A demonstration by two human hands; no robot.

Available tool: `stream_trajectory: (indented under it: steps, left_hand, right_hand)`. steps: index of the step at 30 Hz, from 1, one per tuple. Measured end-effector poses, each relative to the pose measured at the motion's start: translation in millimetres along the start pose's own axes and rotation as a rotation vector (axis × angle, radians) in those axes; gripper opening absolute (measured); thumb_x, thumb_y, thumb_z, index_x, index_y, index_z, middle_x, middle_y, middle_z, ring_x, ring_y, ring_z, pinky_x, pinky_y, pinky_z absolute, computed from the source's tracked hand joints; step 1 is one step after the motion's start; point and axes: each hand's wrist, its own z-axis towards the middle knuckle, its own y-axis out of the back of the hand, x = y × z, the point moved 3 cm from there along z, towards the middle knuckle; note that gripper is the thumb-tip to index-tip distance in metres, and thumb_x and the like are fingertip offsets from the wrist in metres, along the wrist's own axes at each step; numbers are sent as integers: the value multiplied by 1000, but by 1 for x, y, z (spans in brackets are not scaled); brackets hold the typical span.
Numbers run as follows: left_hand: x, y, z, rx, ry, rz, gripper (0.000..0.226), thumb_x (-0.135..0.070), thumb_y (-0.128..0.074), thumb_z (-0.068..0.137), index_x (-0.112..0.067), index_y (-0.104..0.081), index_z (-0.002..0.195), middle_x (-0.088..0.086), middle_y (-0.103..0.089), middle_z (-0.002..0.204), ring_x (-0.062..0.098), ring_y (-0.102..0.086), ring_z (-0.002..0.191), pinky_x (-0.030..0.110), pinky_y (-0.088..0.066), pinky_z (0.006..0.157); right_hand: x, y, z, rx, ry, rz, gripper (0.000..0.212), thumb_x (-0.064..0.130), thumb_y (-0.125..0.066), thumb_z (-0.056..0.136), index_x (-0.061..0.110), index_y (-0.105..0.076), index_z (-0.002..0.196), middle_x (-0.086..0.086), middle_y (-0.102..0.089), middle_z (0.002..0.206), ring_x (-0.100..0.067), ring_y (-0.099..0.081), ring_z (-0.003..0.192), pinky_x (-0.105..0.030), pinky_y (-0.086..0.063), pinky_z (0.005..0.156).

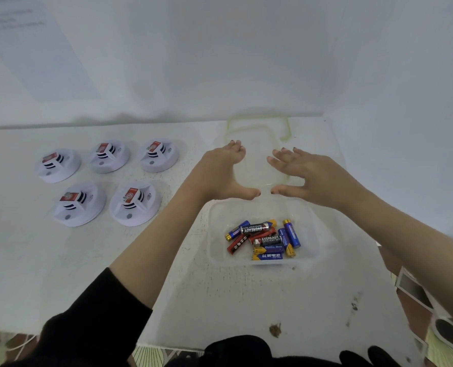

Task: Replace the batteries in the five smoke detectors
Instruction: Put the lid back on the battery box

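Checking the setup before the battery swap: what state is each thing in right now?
smoke detectors: five, closed, face up
container: uncovered
batteries: loose pile inside container
lid: off, beyond the container
left hand: open, beside lid
right hand: open, beside lid

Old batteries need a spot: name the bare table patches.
Bare: table in front of the smoke detectors; also the strip nearer than the battery tub. Crowded: beyond the tub, where left hand, right hand and clear lid are.
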Motion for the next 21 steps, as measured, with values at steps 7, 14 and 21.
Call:
stream_trajectory:
  steps: [7, 14, 21]
  left_hand:
    - [7, 4, 0, 64, 26, -121, 98, -38, -81, 72, -10, -28, 150, -1, -16, 161, 5, -11, 147, 20, -6, 115]
    - [21, 15, 2, 176, 13, -248, 83, 17, -46, 74, -26, -40, 144, -6, -21, 159, 8, -2, 149, 31, 9, 117]
    - [14, -1, -2, 10, -14, -219, 79, -45, -72, 80, -19, -38, 147, -8, -28, 157, 5, -19, 145, 23, -6, 116]
  right_hand:
    - [-1, 11, 3, -47, 50, 58, 56, 50, -31, 92, 17, -58, 128, -5, -56, 133, -17, -51, 125, -30, -28, 108]
    - [-24, 12, 15, 110, -58, 79, 55, 50, -40, 95, 31, -31, 145, -1, -18, 155, -15, -8, 145, -35, 2, 116]
    - [-14, 7, 5, -7, -192, 16, 77, 73, -36, 75, 36, -33, 143, 1, -28, 153, -12, -23, 142, -31, -12, 117]
